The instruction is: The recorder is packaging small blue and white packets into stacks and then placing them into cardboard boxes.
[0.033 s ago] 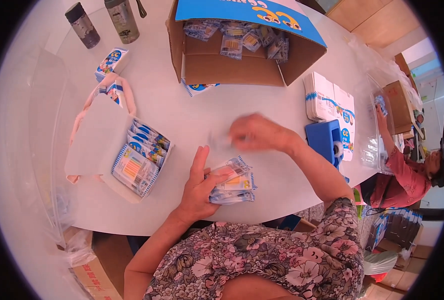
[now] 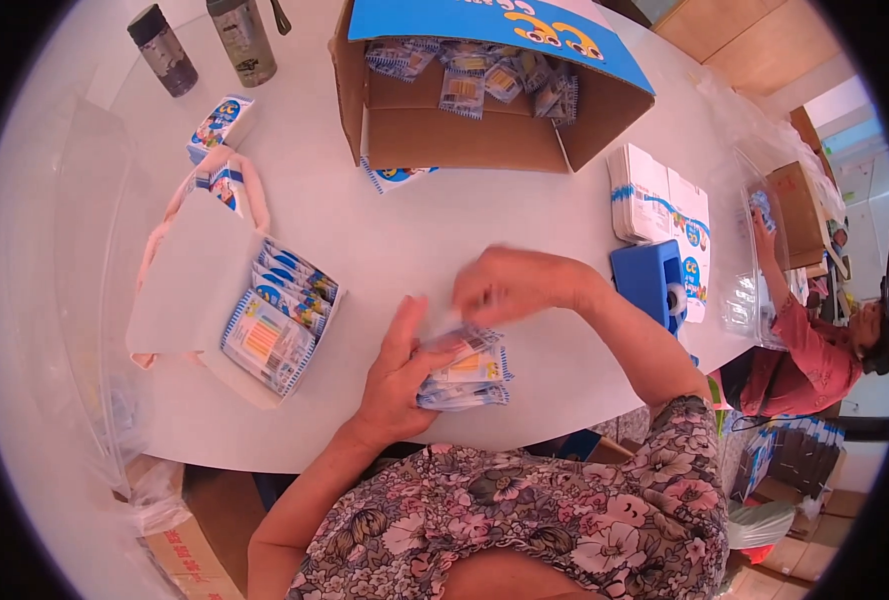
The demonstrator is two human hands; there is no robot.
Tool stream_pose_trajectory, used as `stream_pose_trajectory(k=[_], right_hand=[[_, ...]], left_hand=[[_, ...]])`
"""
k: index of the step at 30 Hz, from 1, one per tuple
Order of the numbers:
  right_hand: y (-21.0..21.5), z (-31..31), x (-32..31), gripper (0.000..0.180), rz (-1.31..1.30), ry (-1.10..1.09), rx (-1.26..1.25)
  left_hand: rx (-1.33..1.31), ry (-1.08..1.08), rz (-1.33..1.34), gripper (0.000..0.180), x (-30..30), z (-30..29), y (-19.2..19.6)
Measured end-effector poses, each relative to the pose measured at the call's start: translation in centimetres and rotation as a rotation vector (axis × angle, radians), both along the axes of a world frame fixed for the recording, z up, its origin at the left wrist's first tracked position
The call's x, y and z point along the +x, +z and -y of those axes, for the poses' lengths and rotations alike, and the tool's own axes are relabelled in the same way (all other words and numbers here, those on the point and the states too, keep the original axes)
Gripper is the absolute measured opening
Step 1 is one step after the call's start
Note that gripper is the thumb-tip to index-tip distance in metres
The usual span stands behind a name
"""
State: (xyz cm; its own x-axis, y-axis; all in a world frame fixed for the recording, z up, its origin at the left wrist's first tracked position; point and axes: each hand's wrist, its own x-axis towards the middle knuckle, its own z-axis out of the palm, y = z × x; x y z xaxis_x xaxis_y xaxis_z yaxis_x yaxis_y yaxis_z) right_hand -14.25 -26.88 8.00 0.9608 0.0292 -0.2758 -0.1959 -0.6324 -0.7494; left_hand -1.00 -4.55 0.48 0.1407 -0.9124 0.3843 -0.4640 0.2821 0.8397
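Note:
My left hand (image 2: 390, 385) holds a small stack of clear-and-blue sealed packets (image 2: 472, 372) low over the near middle of the table. Its thumb lies on top and its index finger points up. Close above the stack is my right hand (image 2: 510, 285), fingers curled in and blurred by motion. Whatever sits in those fingers is too smeared to make out. To the left, a white carton (image 2: 190, 275) lies with its lid raised. Inside it are a row of upright blue packets (image 2: 295, 280) and a flat packet with coloured sticks (image 2: 268, 343).
A large cardboard box (image 2: 465, 140) with loose packets faces me at the back. Two dark bottles (image 2: 245, 50) and a small blue-white pack (image 2: 220, 122) are at far left. Flat cartons (image 2: 655, 195) and a blue tape dispenser (image 2: 648, 280) stand right; beyond, another person (image 2: 815, 345) reaches out.
My right hand has come slightly down and closer to the packet stack. My left hand keeps nearly the same place.

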Motion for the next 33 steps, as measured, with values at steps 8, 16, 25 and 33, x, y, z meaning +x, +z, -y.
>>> stream_pose_trajectory(k=[8, 16, 25, 33], right_hand=[[0.4, 16.2, 10.4, 0.056, 0.459, -0.709, -0.772], [-3.3, 26.5, 17.3, 0.054, 0.496, -0.745, -0.681], [-6.0, 21.8, 12.8, 0.059, 0.359, -0.551, -1.048], [-0.7, 10.6, 0.1, 0.057, 0.301, -0.471, -0.956]], left_hand=[[0.012, -0.215, 0.090, 0.065, 1.0, 0.2, 0.6], [0.191, -0.395, 0.149, 0.071, 1.9, 0.3, 1.9], [0.151, -0.361, 0.157, 0.062, 1.6, 0.1, 1.4], [0.015, -0.245, 0.128, 0.064, 0.8, 0.0, 0.4]])
